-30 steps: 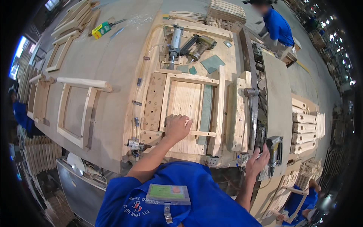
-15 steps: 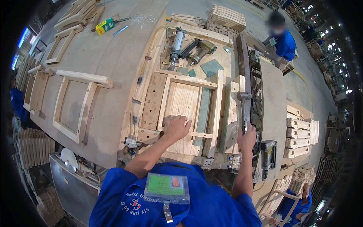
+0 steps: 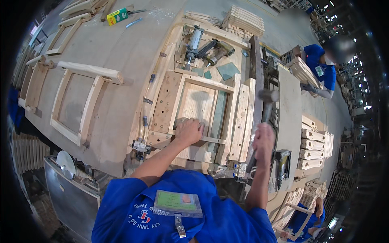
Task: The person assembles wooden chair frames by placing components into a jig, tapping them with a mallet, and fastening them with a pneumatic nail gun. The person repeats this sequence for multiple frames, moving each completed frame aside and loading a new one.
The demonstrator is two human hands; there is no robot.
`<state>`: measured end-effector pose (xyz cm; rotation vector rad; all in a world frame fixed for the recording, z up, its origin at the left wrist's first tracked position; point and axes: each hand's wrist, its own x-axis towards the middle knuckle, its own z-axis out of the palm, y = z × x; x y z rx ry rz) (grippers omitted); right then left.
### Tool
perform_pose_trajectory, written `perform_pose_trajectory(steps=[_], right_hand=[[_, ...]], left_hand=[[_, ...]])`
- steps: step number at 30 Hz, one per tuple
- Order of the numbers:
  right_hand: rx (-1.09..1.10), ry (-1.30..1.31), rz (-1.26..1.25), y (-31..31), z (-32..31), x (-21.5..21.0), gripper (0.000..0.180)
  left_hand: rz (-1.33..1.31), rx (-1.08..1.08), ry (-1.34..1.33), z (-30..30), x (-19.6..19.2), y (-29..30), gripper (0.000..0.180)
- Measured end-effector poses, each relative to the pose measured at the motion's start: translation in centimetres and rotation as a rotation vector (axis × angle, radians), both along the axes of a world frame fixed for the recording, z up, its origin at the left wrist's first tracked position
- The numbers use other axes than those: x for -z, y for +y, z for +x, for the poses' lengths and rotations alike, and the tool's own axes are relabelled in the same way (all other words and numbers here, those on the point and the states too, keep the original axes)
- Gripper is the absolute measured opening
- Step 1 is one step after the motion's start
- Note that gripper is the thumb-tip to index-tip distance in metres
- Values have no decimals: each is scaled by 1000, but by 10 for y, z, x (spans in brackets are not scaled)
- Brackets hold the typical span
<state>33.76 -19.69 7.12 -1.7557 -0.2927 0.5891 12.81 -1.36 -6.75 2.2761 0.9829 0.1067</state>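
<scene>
A pale wooden frame [image 3: 208, 83] lies in a wooden jig [image 3: 165, 101] on the bench in front of me. My left hand [image 3: 189, 131] rests at its near crossbar [image 3: 212, 140], fingers curled over the bar. To the right of the frame, my right hand [image 3: 264, 143] is wrapped round the handle of a hammer. The hammer head [image 3: 268, 96] is up and smeared by motion, past the jig's right side. Pale wooden bars with small dark holes [image 3: 241, 121] lie along the frame's right side.
Beyond the frame are an air cylinder [image 3: 194, 42], a nail gun [image 3: 219, 52] and green sheet scraps [image 3: 228, 71]. Another nail gun [image 3: 282, 166] hangs at right. An assembled frame [image 3: 91, 109] and a green-yellow box [image 3: 117, 17] occupy the left bench. A co-worker [image 3: 320, 60] holds wooden slats.
My right hand has lifted the hammer off the wood. The gap between the frame and the bars on its right has narrowed. The co-worker has turned and now holds slats.
</scene>
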Motion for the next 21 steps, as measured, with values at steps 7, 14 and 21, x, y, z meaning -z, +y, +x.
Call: perform_pose_trajectory(steps=[7, 14, 21], right_hand=[[117, -436, 631, -44, -54, -150, 51], [-311, -690, -834, -135, -154, 100, 29], [-27, -324, 144, -25, -75, -92, 40]], left_hand=[[10, -5, -35, -2, 0, 3, 37], [-24, 52, -80, 0, -9, -2, 38], [-12, 28, 16, -2, -7, 6, 42]])
